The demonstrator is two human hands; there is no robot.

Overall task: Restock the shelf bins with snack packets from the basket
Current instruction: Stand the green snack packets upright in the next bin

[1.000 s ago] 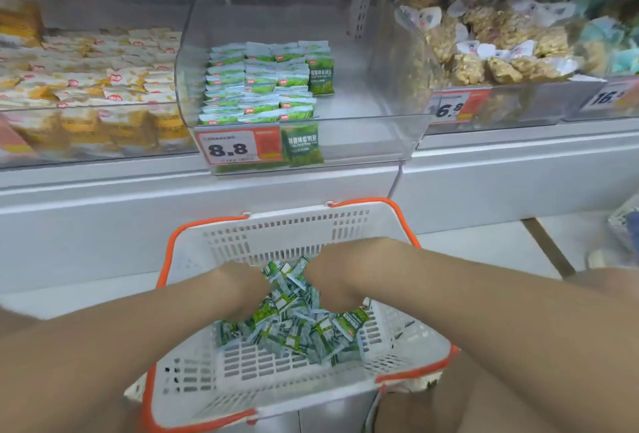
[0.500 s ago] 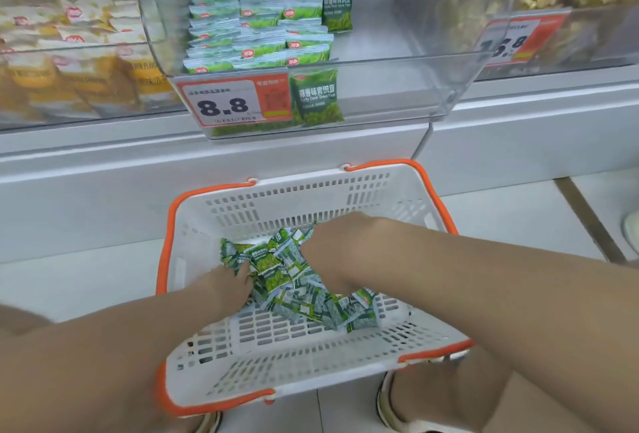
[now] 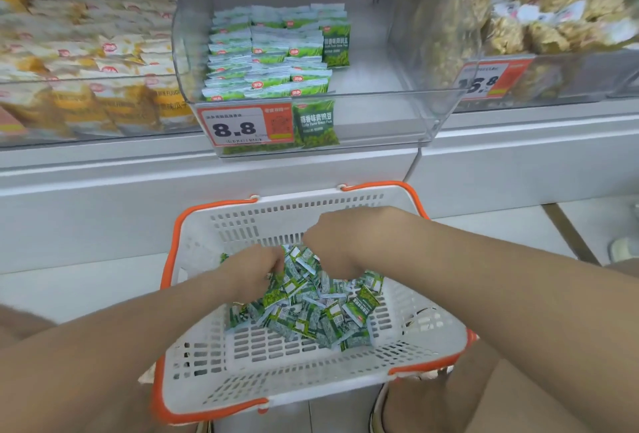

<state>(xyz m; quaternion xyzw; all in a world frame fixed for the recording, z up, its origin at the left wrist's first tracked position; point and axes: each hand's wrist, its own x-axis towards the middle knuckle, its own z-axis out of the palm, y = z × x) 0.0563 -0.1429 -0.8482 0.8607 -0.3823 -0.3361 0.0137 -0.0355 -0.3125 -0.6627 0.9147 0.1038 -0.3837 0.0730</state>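
Green packets (image 3: 311, 308) heap at the centre of the basket (image 3: 276, 374); your left hand (image 3: 254, 268) clamps its fingers on some; your right hand (image 3: 332, 246) digs in, fingers hidden.

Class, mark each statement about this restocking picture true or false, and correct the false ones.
1. The left hand and right hand both reach into the basket. True.
2. The price tag on the clear bin reads 6.9. False: it reads 8.8.
3. The stacked packets fill the bin wall to wall. False: its right part is bare.
4. The basket rim is orange. True.
5. The basket holds loose green packets. True.
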